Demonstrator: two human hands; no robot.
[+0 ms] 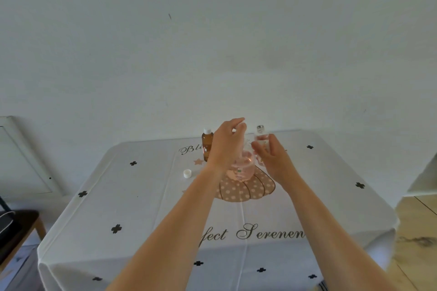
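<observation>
Looks about midway to me: the beaker (241,170) mid-table already holds pink liquid, the left hand (225,146) hovers over it with fingertips bunched (can't tell if it's pinching anything), and the right hand (272,158) grips the small clear bottle (260,131) just right of it, so that one likely still needs adding.

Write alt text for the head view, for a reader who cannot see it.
Two bare hands work over a beaker of pink liquid on a white tablecloth: the left hand hovers above it, the right hand is by a small clear bottle. An amber bottle and a loose cap stand to the left.
</observation>
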